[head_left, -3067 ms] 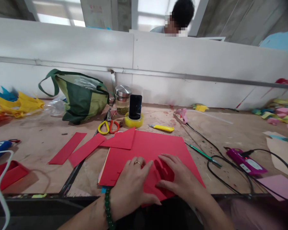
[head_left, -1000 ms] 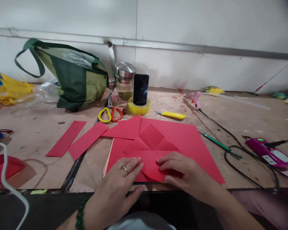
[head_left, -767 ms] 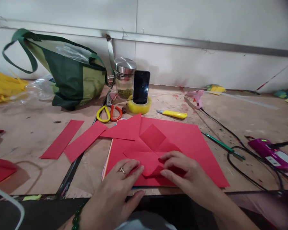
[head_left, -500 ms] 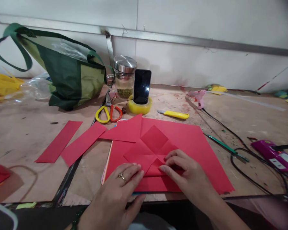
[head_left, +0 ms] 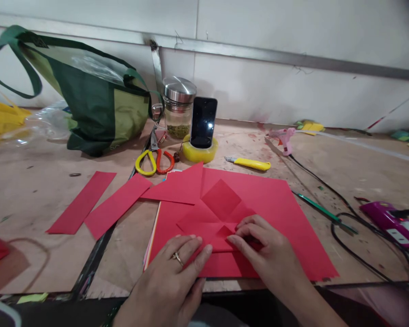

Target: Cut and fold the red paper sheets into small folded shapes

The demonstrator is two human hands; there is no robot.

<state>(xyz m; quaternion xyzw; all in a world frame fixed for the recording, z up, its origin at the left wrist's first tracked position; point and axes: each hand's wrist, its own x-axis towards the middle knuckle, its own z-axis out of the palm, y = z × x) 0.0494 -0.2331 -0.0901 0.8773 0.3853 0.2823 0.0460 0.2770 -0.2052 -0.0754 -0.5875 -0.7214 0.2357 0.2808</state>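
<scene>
A creased piece of red paper (head_left: 221, 200) lies on top of a larger red sheet (head_left: 276, 195), with a square flap at its top and folds along its near edge. On the left of those folds rests my left hand (head_left: 170, 272), a ring on one finger, its fingers stretched out and lying over the paper. With thumb and fingertips, my right hand (head_left: 267, 250) pinches the near right part of the folded paper. A small pointed fold shows between the two hands. Part of the paper is hidden under my fingers.
Red strips (head_left: 83, 202) lie to the left. Behind the paper are scissors (head_left: 154, 159), a phone (head_left: 203, 122) on a tape roll (head_left: 199, 153), a glass jar (head_left: 177, 122) and a yellow cutter (head_left: 250, 163). Rightward are green tweezers (head_left: 322, 210), a pink glue gun (head_left: 284, 138) and a purple power strip (head_left: 388, 222).
The view has shifted slightly. My left hand has slid a little along the near fold, and the paper's near left part lies somewhat flatter. My right hand keeps its pinch.
</scene>
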